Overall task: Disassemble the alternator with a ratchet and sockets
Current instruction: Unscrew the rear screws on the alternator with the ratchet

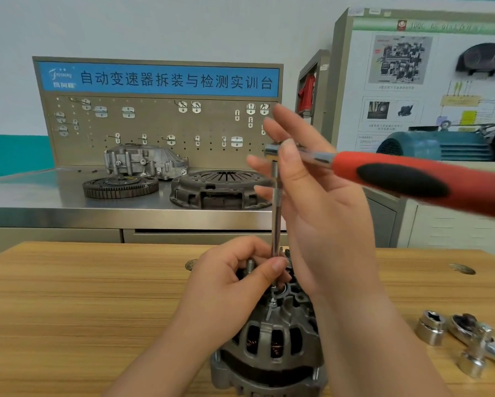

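The grey alternator (272, 351) stands on the wooden table (68, 310), copper windings showing through its slots. A ratchet (398, 179) with a red and black handle sits atop a long steel extension bar (275, 213) that runs straight down into the alternator's top. My right hand (312, 202) is up at the ratchet head, thumb on the head, fingers spread and mostly straight. My left hand (234, 285) pinches the lower end of the extension bar between thumb and fingers, just above the alternator.
A loose socket (431, 329) and a second chrome ratchet (481, 345) with a socket lie at the table's right. Behind stands a steel bench (40, 207) with a flywheel (120, 187), clutch cover (220, 189), housing and pegboard.
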The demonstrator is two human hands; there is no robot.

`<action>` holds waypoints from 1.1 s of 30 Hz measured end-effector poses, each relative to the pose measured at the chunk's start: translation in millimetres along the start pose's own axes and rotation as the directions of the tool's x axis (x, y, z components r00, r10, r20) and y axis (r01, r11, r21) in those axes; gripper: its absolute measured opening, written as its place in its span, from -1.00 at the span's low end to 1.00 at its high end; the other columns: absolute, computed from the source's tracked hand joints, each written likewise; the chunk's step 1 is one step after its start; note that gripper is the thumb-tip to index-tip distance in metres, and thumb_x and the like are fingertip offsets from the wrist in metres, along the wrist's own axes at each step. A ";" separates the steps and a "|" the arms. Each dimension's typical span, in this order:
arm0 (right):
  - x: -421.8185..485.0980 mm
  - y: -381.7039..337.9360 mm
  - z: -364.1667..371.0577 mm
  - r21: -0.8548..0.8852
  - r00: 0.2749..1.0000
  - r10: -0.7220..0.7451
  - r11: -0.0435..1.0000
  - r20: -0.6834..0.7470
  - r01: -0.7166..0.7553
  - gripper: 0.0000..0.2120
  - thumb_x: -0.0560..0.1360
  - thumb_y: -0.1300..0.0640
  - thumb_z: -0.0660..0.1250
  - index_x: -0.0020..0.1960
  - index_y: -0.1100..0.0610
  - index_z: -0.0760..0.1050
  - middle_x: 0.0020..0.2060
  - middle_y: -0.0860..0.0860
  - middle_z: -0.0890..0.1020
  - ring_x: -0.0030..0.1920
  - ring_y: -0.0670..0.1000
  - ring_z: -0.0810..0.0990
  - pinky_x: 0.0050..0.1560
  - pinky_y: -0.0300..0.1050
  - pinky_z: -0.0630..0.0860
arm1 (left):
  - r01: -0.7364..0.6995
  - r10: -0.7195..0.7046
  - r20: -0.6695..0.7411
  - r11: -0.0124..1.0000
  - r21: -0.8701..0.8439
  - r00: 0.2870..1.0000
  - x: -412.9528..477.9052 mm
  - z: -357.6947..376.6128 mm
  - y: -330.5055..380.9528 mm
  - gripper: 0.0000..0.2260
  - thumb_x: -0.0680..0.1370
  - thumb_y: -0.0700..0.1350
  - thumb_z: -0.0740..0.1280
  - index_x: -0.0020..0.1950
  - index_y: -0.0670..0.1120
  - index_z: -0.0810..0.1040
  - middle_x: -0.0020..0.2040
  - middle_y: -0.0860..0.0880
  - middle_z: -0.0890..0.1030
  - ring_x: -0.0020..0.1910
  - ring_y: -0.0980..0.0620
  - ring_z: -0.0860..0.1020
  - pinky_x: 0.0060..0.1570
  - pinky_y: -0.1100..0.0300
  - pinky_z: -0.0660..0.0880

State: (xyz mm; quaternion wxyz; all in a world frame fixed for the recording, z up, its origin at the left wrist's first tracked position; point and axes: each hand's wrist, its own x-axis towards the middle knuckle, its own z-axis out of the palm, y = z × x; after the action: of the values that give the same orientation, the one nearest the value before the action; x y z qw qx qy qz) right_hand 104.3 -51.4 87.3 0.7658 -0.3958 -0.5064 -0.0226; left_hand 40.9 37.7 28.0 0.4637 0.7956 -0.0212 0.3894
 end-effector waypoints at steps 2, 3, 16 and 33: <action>1.0 -0.9 -0.7 0.117 0.994 0.113 0.987 0.010 -0.113 -0.75 0.54 -0.10 0.23 0.16 -0.11 0.54 0.13 -0.07 0.67 0.04 0.02 0.68 0.02 -0.17 0.56 | -0.014 0.015 0.011 0.999 -0.030 1.000 -0.2 0.3 -0.4 -0.85 0.44 0.11 0.42 -0.17 0.05 0.62 -0.35 0.16 0.64 -0.37 0.29 0.55 -0.30 0.45 0.42; 1.4 -1.3 -1.9 0.157 0.985 0.172 0.972 0.020 -0.173 -0.67 0.52 -0.16 0.19 0.18 -0.06 0.53 0.08 -0.03 0.69 0.00 0.04 0.69 -0.03 -0.17 0.58 | -0.017 0.018 0.016 0.999 -0.032 1.000 -0.2 0.2 0.0 -0.88 0.45 0.07 0.44 -0.18 0.05 0.62 -0.37 0.16 0.63 -0.38 0.29 0.54 -0.31 0.46 0.41; 0.9 -1.7 -2.6 0.098 0.995 0.100 0.990 -0.018 -0.098 -0.79 0.56 -0.03 0.22 0.14 -0.08 0.56 0.11 -0.08 0.68 -0.01 0.02 0.70 -0.04 -0.22 0.55 | 0.008 -0.009 -0.012 1.000 -0.020 1.000 -0.2 -0.2 -1.6 -0.87 0.38 0.13 0.47 -0.20 0.11 0.63 -0.35 0.16 0.63 -0.38 0.29 0.54 -0.32 0.43 0.44; 3.3 -0.7 -6.0 0.199 0.972 0.231 0.952 0.040 -0.234 -0.57 0.48 -0.16 0.15 0.21 0.05 0.50 -0.01 0.02 0.72 -0.10 0.06 0.70 -0.05 -0.12 0.59 | -0.034 0.035 0.041 0.999 -0.018 0.999 -0.4 0.0 -3.4 -0.84 0.43 0.13 0.36 -0.20 0.07 0.62 -0.32 0.12 0.66 -0.28 0.20 0.60 -0.21 0.38 0.46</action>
State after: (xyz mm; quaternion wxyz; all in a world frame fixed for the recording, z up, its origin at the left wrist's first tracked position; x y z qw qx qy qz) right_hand 110.2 -54.5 89.3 0.7952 -0.3730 -0.4621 0.1226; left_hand 42.0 39.6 25.3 0.4633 0.7989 -0.0478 0.3806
